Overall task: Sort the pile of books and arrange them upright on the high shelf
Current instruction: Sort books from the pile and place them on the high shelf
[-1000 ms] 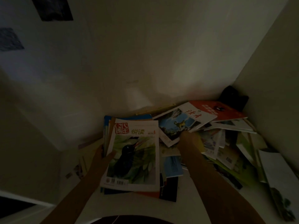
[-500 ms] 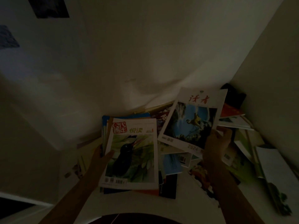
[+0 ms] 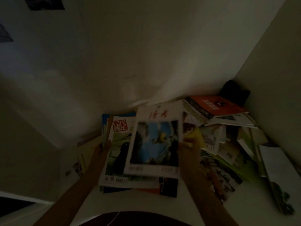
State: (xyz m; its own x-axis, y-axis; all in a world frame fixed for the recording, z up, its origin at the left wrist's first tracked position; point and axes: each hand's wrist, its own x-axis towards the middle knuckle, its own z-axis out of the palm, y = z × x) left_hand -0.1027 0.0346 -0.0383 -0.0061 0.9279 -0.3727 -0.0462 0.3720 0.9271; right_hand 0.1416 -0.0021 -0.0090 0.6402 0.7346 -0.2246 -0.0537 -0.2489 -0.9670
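A blurred magazine [image 3: 154, 144] with a blue cover picture was held by its right edge in the right hand [image 3: 189, 149], fingers curled on it, just over the bird-cover magazine topping the stack [image 3: 114, 160] at the frame's 6 o'clock. The stack's left edge was gripped by the left hand [image 3: 101, 149], so the sorting step was judged in hand, with nothing yet stood upright. Next, the magazine would need squaring onto the stack, then another taken from the loose pile [image 3: 228, 144] at 3 o'clock.
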